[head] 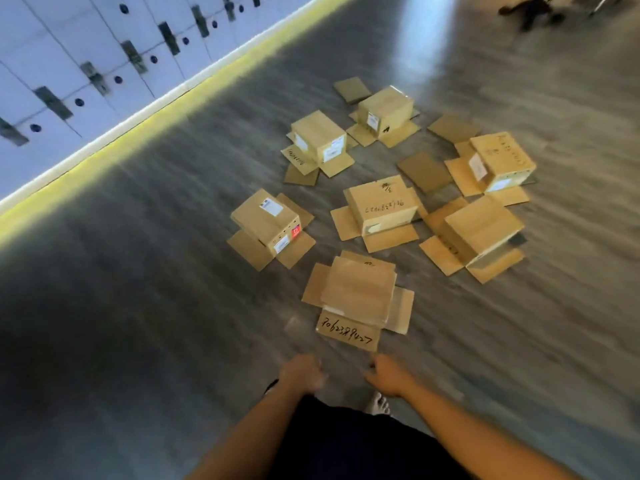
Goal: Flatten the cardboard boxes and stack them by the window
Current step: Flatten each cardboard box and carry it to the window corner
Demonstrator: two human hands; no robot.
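- The nearest box (358, 295) lies on the floor (138, 306) just ahead of the person, its flaps splayed out and a long handwritten number on the flap facing them. It sits lower than the rest and looks partly collapsed, though blur makes that uncertain.
- Six more boxes (382, 209) stand beyond it, bottoms up with flaps spread flat, close together. None is flattened yet, and no stack is in view.
- Both hands hang just short of the nearest box, apart from it and holding nothing. The left hand (300, 374) looks loosely curled and the right hand (389, 377) likewise, but the picture is too smeared to be sure.
- Loose cardboard sheets (424, 171) lie between the boxes; stepping on one could make a foot (378, 403) slide on the smooth floor.
- Any tape left on a bottom seam may make a box spring back or tear when pressed.
- Lockers (86, 64) line the left wall. No window is in view, so the carrying route cannot be judged.
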